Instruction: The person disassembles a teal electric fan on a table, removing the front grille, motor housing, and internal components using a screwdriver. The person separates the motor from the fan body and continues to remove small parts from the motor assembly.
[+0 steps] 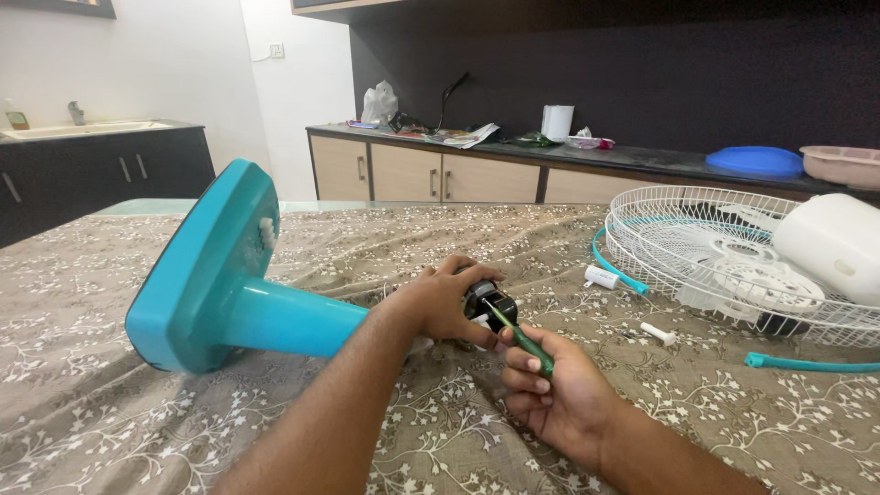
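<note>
A turquoise fan stand (229, 293) lies on its side on the patterned cloth, its square base to the left and its neck pointing right. My left hand (445, 302) is wrapped around the end of the neck, where a small black part (486, 298) shows. My right hand (550, 385) grips a green-handled screwdriver (524, 344), whose tip points up-left into that black part.
A white wire fan grille (697, 247) with a white motor housing (830, 243) lies at the right. A turquoise rim strip (807, 365) and small white parts (657, 333) lie nearby. A counter with cabinets (431, 174) runs along the far wall.
</note>
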